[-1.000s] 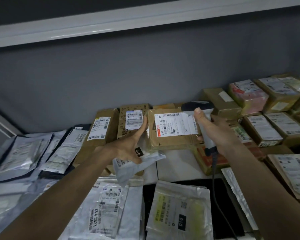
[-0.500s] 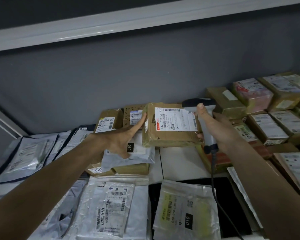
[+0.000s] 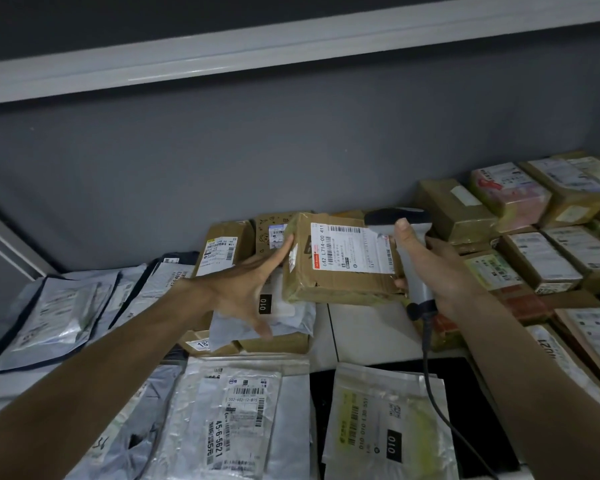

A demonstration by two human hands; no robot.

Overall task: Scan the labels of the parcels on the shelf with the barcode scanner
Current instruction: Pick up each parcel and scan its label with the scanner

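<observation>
A brown cardboard parcel (image 3: 340,275) is held tilted above the shelf, its white barcode label (image 3: 352,249) facing me. My left hand (image 3: 243,289) presses straight fingers against the parcel's left side, with the thumb spread over a grey poly bag (image 3: 291,323). My right hand (image 3: 444,268) grips the handle of the grey barcode scanner (image 3: 407,233). The scanner's head sits at the label's top right corner, and fingertips of that hand touch the parcel's right edge. The scanner cable (image 3: 430,375) hangs down toward me.
Rows of labelled cardboard boxes (image 3: 541,258) fill the shelf's right side. More boxes (image 3: 222,247) stand at the back centre. Silver and grey poly mailers (image 3: 236,417) cover the front and left. The grey back wall (image 3: 291,150) and a white upper shelf edge (image 3: 291,43) close the space.
The grey poly bag that hung under my left hand has settled onto the boxes. Both hands stay at the sides of the brown parcel, and the scanner stays at its right edge.
</observation>
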